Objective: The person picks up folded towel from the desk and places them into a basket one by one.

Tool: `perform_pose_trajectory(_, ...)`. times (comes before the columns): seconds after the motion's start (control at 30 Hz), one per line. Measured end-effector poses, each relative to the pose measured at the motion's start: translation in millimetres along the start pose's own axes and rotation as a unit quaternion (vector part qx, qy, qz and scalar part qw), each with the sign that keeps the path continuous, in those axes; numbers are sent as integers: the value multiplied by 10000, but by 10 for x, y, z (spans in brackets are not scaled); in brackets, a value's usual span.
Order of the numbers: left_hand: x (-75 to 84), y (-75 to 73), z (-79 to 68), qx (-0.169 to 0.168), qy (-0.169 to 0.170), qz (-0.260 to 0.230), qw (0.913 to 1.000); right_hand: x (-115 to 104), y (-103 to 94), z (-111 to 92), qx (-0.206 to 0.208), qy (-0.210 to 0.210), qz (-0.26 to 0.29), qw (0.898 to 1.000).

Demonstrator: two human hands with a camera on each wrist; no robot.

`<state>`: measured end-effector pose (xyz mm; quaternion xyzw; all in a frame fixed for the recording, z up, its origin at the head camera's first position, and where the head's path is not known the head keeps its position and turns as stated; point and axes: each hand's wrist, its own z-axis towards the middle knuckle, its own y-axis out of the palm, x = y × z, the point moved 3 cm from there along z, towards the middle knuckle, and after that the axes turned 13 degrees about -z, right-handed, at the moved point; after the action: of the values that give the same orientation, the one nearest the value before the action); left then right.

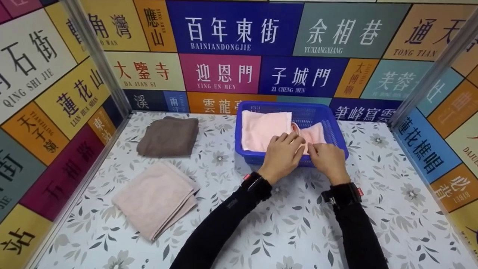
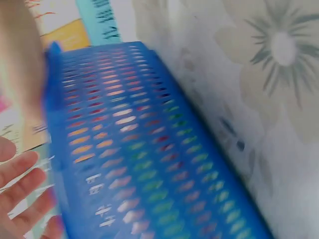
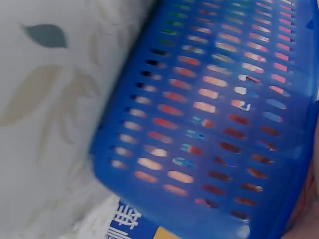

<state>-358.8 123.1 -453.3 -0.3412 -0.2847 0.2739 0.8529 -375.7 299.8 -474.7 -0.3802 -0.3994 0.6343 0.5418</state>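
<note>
Floral-patterned tabletop (image 1: 216,177), folded brown cloth (image 1: 168,137), folded pale pink cloth (image 1: 155,200), blue basket (image 1: 254,157)

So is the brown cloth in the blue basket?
No, the brown cloth lies on the table, left of the blue basket.

a small booth-like space, its left wall (image 1: 56,112), far wall (image 1: 235,33) and right wall (image 1: 420,149) covered in colourful signs with chinese characters and romanised names, pale posts (image 1: 99,56) at the far corners, a white surface (image 1: 291,224) printed with grey flowers between them; kind of building unclear.
</note>
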Motion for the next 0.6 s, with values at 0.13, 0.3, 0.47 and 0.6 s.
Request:
perform_pose_trajectory(0.13, -65, -363, -221, 13, -26, -390, 9992, 32, 41, -12, -41, 3, -181, 9998)
perform_pose_trajectory(0.3, -301, -826, -596, -130, -238, -480, 9985, 39, 50, -25, -48, 13, -225, 9997)
perform_pose_trajectory(0.47, -894, -1314, -961, -782, -1040, -499, 9902, 62, 31, -31, 75, 94, -261, 9996)
perform_pose_trajectory(0.6, -1670, -1862, -1460, -1630, -1919, -253, 9675, 40, 48, -11, 10, 64, -240, 9997)
